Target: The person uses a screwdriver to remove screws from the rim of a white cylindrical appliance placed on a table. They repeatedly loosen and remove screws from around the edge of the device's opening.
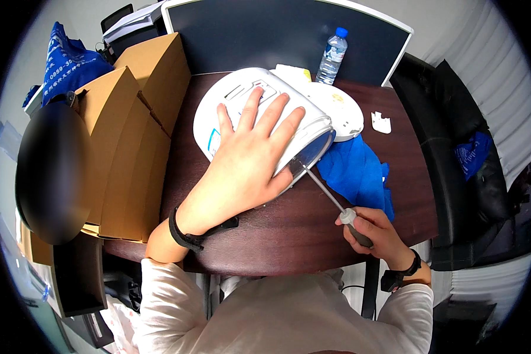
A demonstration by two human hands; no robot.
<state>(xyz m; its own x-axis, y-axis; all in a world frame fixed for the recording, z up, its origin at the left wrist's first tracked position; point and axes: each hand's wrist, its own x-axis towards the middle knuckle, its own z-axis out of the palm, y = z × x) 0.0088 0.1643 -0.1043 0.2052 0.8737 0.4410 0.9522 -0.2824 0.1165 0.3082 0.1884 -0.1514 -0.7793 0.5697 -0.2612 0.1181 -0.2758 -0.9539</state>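
Note:
My left hand point(253, 147) lies spread over a white, rounded appliance point(217, 109), fingers apart on its top and thumb at its front edge. My right hand point(371, 233) grips the grey handle of a screwdriver point(326, 189), whose long metal shaft reaches up-left into the dark, clear-rimmed front end of the appliance; the tip is hard to make out. Behind it lies a white round piece point(342, 109), with a small white part point(381, 122) to its right. A crumpled blue cloth point(354, 168) is on the desk, right of the shaft.
The dark wooden desk point(271, 242) has a screen divider point(242, 35) along its back, with a water bottle point(330, 59) before it. Cardboard boxes point(124, 153) line the left, beside a blurred oval shape point(52, 174) and a blue bag point(71, 65). A black sofa point(454, 206) stands right.

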